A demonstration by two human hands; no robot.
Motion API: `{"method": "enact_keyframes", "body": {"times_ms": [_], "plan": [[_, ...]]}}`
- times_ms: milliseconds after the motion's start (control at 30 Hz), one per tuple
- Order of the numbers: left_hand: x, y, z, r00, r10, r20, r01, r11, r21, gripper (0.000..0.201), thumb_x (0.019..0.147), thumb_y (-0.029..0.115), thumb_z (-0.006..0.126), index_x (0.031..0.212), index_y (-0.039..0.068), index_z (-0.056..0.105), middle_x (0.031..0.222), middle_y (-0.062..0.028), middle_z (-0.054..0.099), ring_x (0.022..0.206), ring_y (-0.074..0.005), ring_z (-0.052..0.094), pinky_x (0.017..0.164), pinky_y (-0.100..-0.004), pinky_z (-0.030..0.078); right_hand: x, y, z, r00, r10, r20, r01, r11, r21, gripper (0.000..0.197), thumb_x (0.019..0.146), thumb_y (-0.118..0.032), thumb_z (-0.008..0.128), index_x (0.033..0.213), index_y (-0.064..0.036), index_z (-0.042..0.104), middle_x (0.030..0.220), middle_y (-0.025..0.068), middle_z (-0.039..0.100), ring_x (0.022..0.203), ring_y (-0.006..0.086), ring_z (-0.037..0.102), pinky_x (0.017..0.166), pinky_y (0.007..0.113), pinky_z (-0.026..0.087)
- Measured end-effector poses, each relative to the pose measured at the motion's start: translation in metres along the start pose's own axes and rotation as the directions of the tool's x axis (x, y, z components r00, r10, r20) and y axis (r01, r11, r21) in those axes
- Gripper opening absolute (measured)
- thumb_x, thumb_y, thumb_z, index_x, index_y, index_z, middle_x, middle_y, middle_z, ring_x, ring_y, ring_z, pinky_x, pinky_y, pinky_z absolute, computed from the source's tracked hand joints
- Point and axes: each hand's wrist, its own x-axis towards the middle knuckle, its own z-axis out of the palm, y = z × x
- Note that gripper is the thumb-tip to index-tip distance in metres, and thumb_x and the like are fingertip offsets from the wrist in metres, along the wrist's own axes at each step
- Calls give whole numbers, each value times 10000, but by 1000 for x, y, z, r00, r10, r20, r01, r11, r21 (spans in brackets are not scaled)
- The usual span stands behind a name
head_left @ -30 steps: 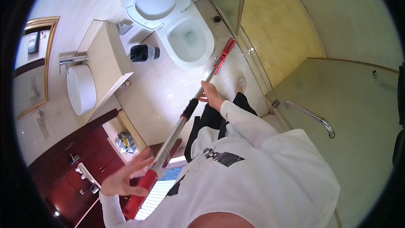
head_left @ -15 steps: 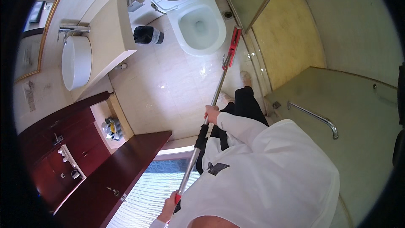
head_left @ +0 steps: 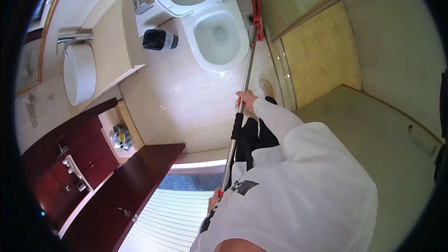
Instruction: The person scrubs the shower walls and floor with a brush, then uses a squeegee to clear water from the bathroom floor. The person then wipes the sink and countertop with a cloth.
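A long mop with a silver pole (head_left: 249,60), a black grip sleeve (head_left: 237,126) and a narrow red head (head_left: 257,19) runs diagonally across the view. The head rests on the floor in the gap between the toilet (head_left: 217,63) and the glass shower partition, beside a floor drain. My right hand (head_left: 247,101) is closed round the pole just above the black sleeve. Lower down, by my waist, my left hand (head_left: 214,199) grips the pole near a red part at its end. My shirt partly hides that hand.
A black bin (head_left: 158,40) with a liner stands left of the toilet, whose lid is up. The counter with a round white basin (head_left: 80,74) is at left. A dark red door (head_left: 135,182) stands at lower left. A raised sill (head_left: 285,77) edges the shower.
The mop head has moved forward and slightly left, from beside the toilet's front to its far right side. Both hands have shifted forward and right with the pole, which now stands steeper.
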Motion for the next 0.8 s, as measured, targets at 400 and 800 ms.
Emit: {"method": "enact_keyframes", "body": {"times_ms": [400,800], "plan": [[-103,37,15,936,-346,61,340,936,89,416,805,181,597,1197,116,471,740,-248,589,715,-402,604,580,-435,462,-83,97,-29,818,575,-8,-574,818,41,164,730,-98,571,623,-45,458,543,117,455,487,283,491,468,434,457],[-40,69,51,969,-243,42,242,970,23,415,795,156,605,1187,114,478,731,-248,584,708,-407,599,571,-431,460,13,5,-37,971,229,-66,-236,964,-126,121,754,-95,525,705,-33,433,561,117,458,437,242,473,376,394,423]]}}
